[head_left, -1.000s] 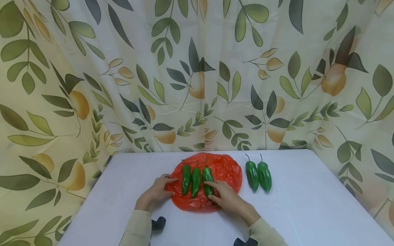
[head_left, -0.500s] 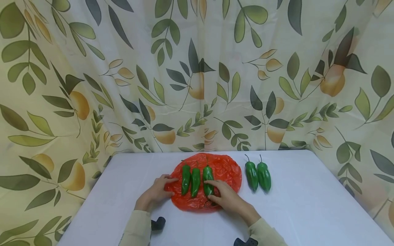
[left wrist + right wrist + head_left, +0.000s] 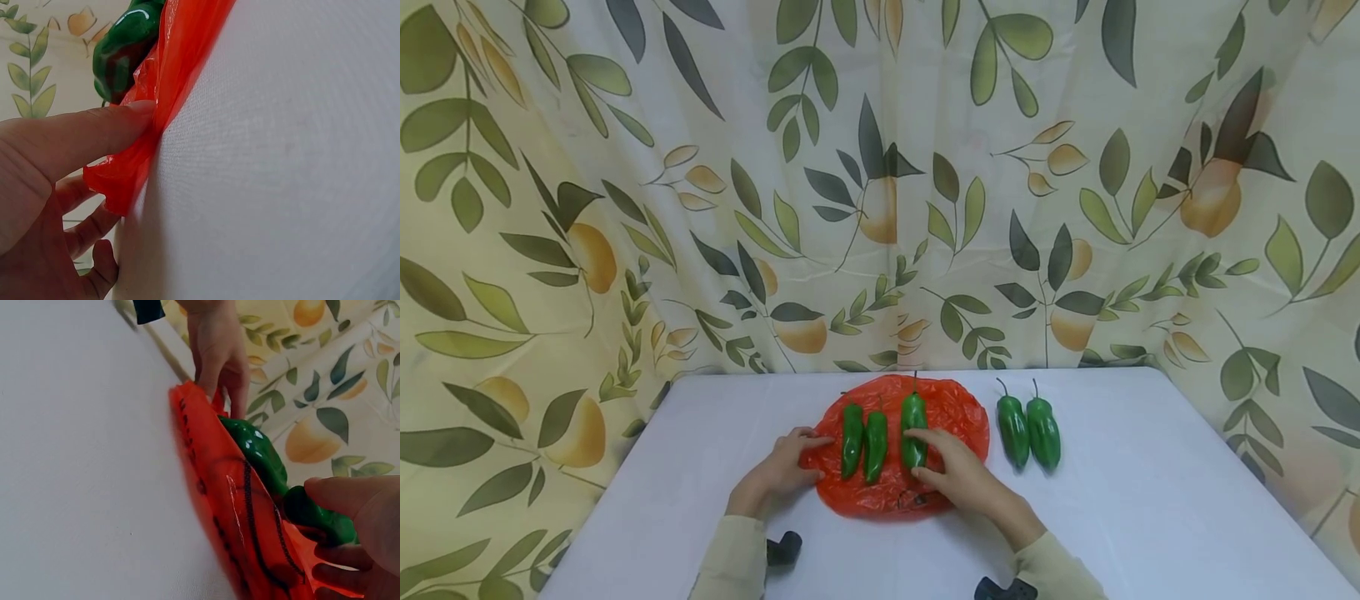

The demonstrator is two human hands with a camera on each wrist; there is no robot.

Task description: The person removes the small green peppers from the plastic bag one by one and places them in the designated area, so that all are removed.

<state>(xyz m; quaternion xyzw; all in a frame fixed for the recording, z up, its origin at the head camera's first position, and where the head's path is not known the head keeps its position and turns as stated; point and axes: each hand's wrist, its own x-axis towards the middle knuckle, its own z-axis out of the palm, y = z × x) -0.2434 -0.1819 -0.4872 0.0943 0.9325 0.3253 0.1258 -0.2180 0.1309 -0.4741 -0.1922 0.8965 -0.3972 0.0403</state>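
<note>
Floral curtain (image 3: 955,167) backs a white tabletop (image 3: 1120,517), where a crinkled red plastic bag (image 3: 957,408) lies spread out. L hand (image 3: 781,467), thumb & fingers apart, touches the bag's L edge; R hand (image 3: 962,471) pinches a glossy, dk green pepper (image 3: 914,412), thin stem toward curtain, near bag's ctr. Two green peppers (image 3: 876,446) lie L of it; plump pair of peppers (image 3: 1044,433) sits on table, R of bag.
</note>
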